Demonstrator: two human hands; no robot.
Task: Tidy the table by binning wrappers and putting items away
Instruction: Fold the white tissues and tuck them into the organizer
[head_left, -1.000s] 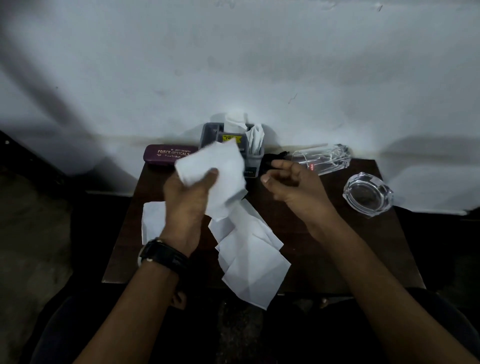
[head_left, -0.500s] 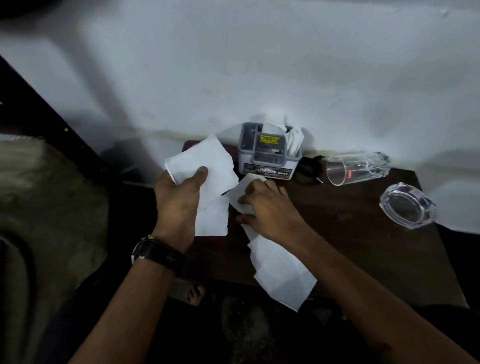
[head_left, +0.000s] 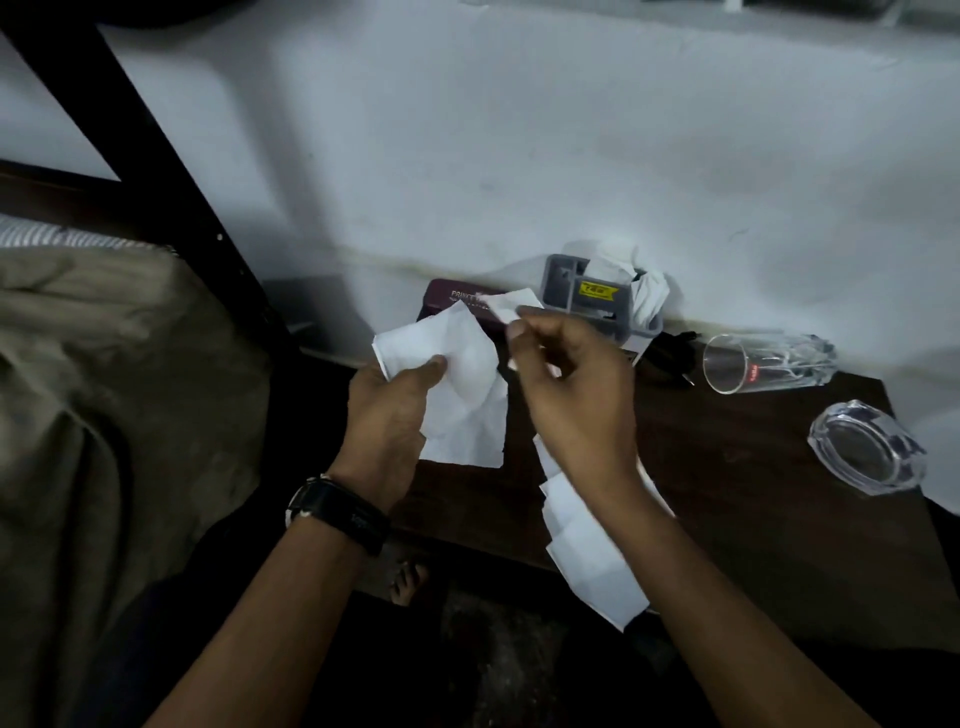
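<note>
I have my left hand (head_left: 387, 410) clamped on a bunch of white paper sheets (head_left: 460, 389), thumb on top, held up over the back left part of the table (head_left: 753, 519). My right hand (head_left: 571, 395) pinches a small paper scrap (head_left: 511, 304) between thumb and forefinger, just beside that bunch.

More loose sheets (head_left: 587, 556) lie under my right wrist and hang over the table's front edge. I'd expect all this paper to weigh almost nothing. It is limp, creases readily and could slide or flutter off, so I judge it best crumpled into the palm rather than held flat. The overhanging sheets offer a free edge to pinch from below. Nothing here needs a gentle touch, and a firm squeeze should keep the bundle together.

At the back edge, against the wall, a grey desk organizer (head_left: 566, 288) holds crumpled white paper (head_left: 647, 296) in its right-hand compartments; what is in the others I cannot tell. A maroon spectacle case (head_left: 452, 299), closed, lies to its left, partly behind the paper I hold. A drinking glass (head_left: 769, 361) lies on its side further right along the back edge and looks empty. A clear glass ashtray (head_left: 865, 449) near the right edge also looks empty. No bin is in view.
</note>
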